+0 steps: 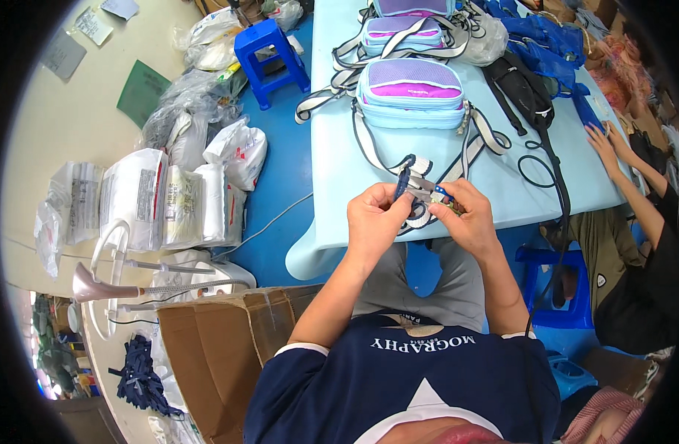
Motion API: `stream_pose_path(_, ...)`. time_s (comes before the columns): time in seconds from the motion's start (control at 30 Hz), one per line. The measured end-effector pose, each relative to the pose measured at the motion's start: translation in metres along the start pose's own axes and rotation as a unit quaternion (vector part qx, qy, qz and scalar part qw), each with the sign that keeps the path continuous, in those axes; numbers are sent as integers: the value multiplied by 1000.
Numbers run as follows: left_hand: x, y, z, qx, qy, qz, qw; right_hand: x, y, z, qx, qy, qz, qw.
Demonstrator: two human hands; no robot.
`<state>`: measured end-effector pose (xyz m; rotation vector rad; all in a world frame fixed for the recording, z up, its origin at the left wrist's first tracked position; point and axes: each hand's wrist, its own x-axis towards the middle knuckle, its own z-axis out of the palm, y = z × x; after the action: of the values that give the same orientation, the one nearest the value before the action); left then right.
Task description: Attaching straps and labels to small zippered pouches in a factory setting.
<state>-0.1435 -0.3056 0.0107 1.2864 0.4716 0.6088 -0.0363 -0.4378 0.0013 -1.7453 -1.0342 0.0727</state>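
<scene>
My left hand [376, 218] pinches a folded piece of navy-and-white striped strap [403, 185] above the table's near edge. In my right hand [467, 222] is a pair of small thread snips [422, 194], with metal blades against or very close to the strap. Part of the snips' handle is hidden by my fingers. Just beyond my hands a light blue bag [411, 92] with a purple mesh top and magenta band lies on the table, its striped straps trailing toward me.
More such bags [404, 35] with tangled straps lie farther up the pale table [347, 214]. A black bag [523, 89] with a long cord is to the right. Another person's hands [607, 152] rest at the right edge. A cardboard box [221, 348] and garment steamer [91, 283] stand left.
</scene>
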Motion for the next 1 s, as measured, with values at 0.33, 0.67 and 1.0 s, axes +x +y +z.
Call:
stream_pose_path(0.33,-6,-12,4,46,-12,21,999,1,1,-3,18,-14,-4,1000)
stream_pose_path(0.67,11,-23,-30,-30,76,25,996,-2,49,-14,-123,168,62,976)
stream_pose_path(1.0,-26,3,-93,465,169,104,863,-15,57,-31,-547,100,210,805)
